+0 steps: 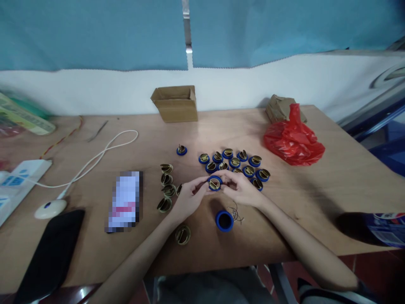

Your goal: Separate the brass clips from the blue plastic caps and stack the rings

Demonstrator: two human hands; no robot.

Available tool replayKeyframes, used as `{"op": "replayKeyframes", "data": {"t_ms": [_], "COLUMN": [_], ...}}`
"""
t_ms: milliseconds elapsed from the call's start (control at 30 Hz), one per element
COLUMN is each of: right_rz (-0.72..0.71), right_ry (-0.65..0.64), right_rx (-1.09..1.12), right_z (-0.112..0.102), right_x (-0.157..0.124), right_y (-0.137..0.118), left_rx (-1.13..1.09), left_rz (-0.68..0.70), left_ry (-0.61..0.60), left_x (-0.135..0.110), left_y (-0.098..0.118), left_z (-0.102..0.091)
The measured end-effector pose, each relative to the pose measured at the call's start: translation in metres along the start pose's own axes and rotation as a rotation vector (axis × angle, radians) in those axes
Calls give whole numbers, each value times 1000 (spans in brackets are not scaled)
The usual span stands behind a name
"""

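Note:
Both my hands meet over the middle of the wooden table. My left hand and my right hand pinch one blue-ringed brass part between their fingertips. Behind them lies a cluster of several finished blue-ringed brass parts, and one more sits apart to the left. Several bare brass pieces lie left of my left hand, with another under my left wrist. An empty blue ring and thin wire scraps lie just below my right hand.
A small open cardboard box stands at the back. A red plastic bag and brown packets lie back right. A white cable, round white switch, power strip, black phone and a blurred card occupy the left.

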State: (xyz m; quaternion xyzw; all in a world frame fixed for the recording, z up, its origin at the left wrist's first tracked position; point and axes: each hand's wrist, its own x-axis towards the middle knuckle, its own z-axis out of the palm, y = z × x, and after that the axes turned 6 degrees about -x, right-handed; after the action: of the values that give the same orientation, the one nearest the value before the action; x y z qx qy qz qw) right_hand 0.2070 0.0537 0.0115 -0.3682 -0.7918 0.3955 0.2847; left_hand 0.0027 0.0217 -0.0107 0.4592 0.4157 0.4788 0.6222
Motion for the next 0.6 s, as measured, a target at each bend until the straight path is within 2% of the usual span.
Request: {"op": "replayKeyframes", "data": {"t_ms": [300, 433, 600], "right_rz": [17, 21, 74], "right_ry": [-17, 23, 37], "right_rx": [21, -4, 70], "right_z": [0, 0, 2], "right_x": [0, 1, 3], "right_y": [3, 2, 2], "left_rx": [-34, -65, -97], "left_rz": [-72, -95, -170], "left_ry": [16, 26, 39], "left_x": [1, 0, 0], "left_y": [5, 8, 7], "left_z": [-2, 0, 1]}}
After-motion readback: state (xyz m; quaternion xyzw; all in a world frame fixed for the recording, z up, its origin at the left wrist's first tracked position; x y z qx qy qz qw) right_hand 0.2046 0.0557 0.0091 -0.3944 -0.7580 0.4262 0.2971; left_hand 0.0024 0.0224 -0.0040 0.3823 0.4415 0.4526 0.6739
